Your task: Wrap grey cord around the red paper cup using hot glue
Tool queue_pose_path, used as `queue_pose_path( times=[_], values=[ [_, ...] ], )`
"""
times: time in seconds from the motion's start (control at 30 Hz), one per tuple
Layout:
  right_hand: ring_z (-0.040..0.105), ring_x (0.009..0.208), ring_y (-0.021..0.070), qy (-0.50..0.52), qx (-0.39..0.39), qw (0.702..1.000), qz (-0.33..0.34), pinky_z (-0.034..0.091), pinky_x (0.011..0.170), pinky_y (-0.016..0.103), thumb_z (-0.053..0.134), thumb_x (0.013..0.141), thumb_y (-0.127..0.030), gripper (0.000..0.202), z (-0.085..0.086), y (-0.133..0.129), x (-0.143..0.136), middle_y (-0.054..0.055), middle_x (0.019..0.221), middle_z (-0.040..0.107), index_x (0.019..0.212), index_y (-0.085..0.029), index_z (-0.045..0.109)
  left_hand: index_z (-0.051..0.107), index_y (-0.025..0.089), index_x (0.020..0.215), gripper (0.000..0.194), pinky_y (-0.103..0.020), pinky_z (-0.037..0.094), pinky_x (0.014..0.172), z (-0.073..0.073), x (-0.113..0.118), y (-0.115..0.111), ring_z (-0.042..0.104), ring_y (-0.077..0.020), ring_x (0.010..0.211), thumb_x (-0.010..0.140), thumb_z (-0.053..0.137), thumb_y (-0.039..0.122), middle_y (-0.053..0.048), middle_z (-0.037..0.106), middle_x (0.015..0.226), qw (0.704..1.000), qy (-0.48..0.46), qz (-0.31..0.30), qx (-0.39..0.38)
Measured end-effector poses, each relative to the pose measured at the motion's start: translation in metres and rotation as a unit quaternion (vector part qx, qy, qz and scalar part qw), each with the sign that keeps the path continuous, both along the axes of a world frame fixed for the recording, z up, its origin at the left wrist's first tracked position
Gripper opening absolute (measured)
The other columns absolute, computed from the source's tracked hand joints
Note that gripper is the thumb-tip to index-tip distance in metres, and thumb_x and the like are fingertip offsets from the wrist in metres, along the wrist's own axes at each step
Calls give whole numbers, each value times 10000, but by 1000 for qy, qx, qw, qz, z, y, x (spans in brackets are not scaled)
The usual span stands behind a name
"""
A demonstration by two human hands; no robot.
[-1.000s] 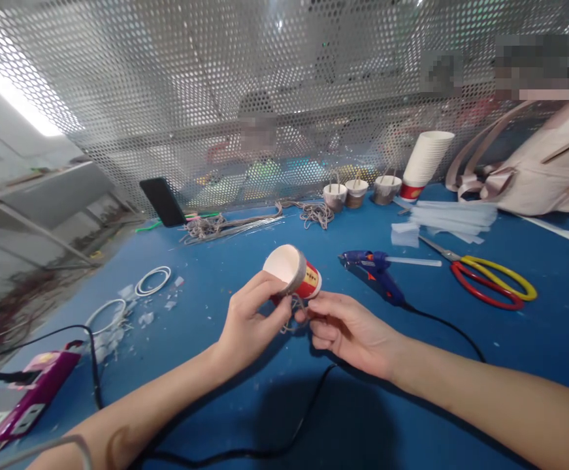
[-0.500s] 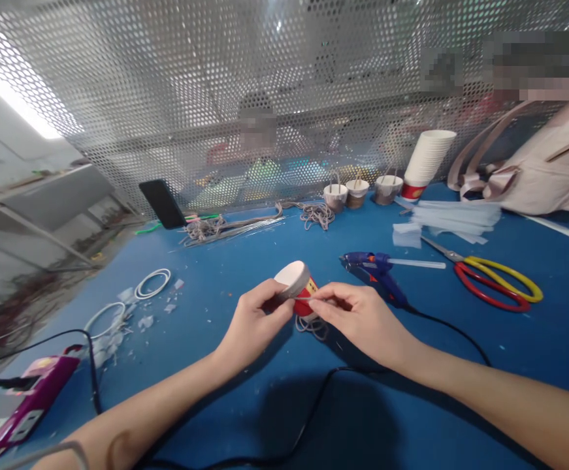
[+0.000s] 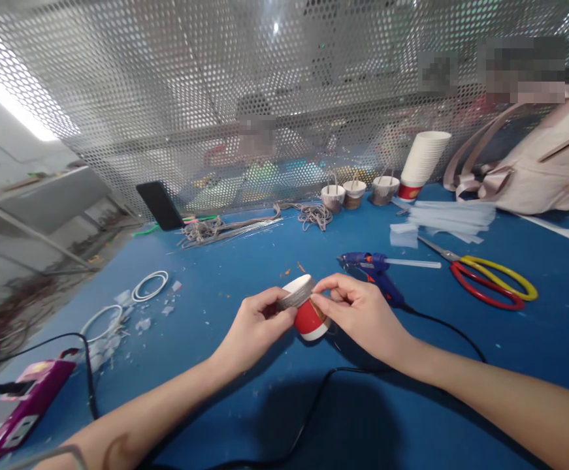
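A red paper cup [image 3: 309, 322] with a white base is tilted above the blue table, its open mouth turned up and away. Grey cord [image 3: 300, 295] is wound in a band just under the rim. My left hand [image 3: 259, 321] grips the cup from the left, thumb on the band and fingers partly hidden behind it. With thumb and forefinger, my right hand [image 3: 357, 310] pinches the cord against the cup's right side. The loose end of the cord is mostly hidden behind the cup and my right hand.
A blue glue gun [image 3: 375, 267] lies right of the cup, its black cable crossing the table. Beyond are scissors [image 3: 490, 281], clear strips [image 3: 453, 219], stacked cups [image 3: 425, 160], several cord-wrapped cups [image 3: 333, 198] and a cord bundle [image 3: 206, 230]. A purple power strip [image 3: 29, 408] sits left.
The cup has turned, showing more of its red side and white base. My right fingers have moved up against the band near the rim; the taut cord between my hands no longer shows.
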State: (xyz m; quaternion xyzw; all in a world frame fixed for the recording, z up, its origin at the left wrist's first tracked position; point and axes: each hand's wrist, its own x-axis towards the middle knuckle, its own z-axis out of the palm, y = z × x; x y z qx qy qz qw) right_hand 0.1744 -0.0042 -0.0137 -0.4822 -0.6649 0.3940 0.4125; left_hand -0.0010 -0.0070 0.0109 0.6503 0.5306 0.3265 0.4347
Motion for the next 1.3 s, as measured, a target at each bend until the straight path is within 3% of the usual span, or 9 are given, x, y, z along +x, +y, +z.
queue_pose_path(
  times=[0.53,1.3],
  values=[
    [187,438,69,0,-24,1000,9,144,405,227,551,759,-285,150,2,-2,-1,-84,465,232,693,-179,636,515,160,529,182,-196,299,462,-3,1,-1,383,-81,478,682,533,256,52,451,483,999,2,15,30],
    [206,429,61,4,-32,999,-9,147,393,207,539,726,-276,156,4,-2,-4,-91,448,245,665,-153,613,529,152,560,171,-203,303,475,-6,-2,-1,392,-85,496,703,540,247,50,456,513,1000,-2,1,31]
  ],
)
